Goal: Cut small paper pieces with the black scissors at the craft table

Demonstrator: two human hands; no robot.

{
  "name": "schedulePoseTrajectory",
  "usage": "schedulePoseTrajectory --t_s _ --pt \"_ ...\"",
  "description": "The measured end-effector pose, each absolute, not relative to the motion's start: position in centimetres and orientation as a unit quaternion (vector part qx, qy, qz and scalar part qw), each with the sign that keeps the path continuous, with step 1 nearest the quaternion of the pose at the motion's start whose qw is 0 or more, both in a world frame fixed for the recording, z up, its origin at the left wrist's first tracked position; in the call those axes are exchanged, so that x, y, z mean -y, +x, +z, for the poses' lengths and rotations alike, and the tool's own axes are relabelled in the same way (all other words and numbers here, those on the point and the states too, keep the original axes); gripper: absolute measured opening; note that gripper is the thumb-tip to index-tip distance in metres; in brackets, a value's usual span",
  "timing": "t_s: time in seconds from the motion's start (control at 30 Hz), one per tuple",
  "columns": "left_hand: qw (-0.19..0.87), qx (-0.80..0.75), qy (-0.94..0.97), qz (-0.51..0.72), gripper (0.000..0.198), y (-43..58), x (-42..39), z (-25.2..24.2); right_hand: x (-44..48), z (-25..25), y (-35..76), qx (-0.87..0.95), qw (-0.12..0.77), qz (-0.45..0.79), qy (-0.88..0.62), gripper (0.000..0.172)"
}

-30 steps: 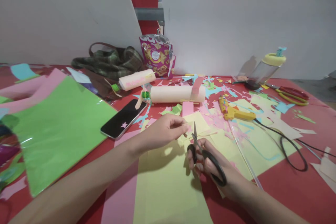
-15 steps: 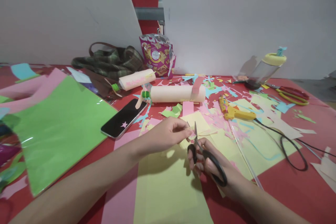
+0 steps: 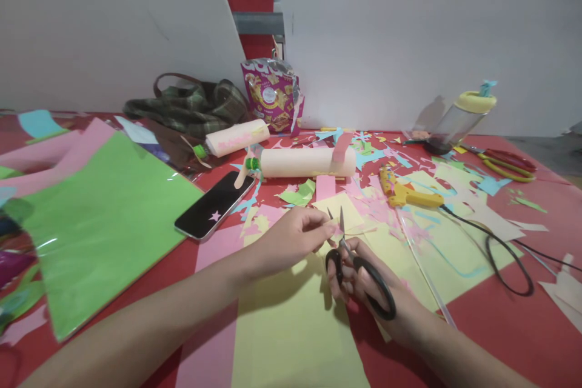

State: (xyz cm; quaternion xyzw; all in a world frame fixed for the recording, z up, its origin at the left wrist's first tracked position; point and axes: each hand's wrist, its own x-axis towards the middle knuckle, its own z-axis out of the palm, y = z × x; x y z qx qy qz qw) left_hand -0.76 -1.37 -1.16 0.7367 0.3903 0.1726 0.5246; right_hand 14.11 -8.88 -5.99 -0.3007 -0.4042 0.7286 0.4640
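My right hand [image 3: 364, 276] is closed round the black handles of a pair of scissors [image 3: 378, 291], whose blades point up and stand a little apart. In a pinch, my left hand [image 3: 307, 233] holds a small piece of pink paper [image 3: 337, 233] between the blades; the fingers partly hide it. Beneath both hands lies a long sheet of pale yellow paper [image 3: 295, 327], overlapping a pink sheet [image 3: 207, 327]. A black phone [image 3: 213, 206] with a small pink paper star [image 3: 215, 216] on it rests left of my left hand.
Behind my hands lies a paper-wrapped bottle [image 3: 300, 162] with a green cap. To the right are a yellow glue gun [image 3: 411, 196] with its cord, larger scissors [image 3: 507, 167] and a clear bottle [image 3: 454, 124]. A green sheet [image 3: 118, 218] covers the left side. Paper scraps litter the table.
The scissors and my right hand have shifted slightly to the right, and the blades look a bit wider apart. My left fingers have moved slightly right with the paper.
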Motion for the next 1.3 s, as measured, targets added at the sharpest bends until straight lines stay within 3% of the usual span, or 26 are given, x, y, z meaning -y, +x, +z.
schedulePoseTrajectory --t_s 0.93,1.3 --pt "0.578 -0.41 0.65 0.275 0.03 0.5 3.0 -1.8 9.2 -6.0 14.1 0.425 0.446 0.702 -0.359 0.024" --pt "0.685 -0.383 0.547 0.291 0.031 1.1 3.9 -2.5 9.3 -5.9 14.0 0.453 0.433 0.686 -0.369 0.017"
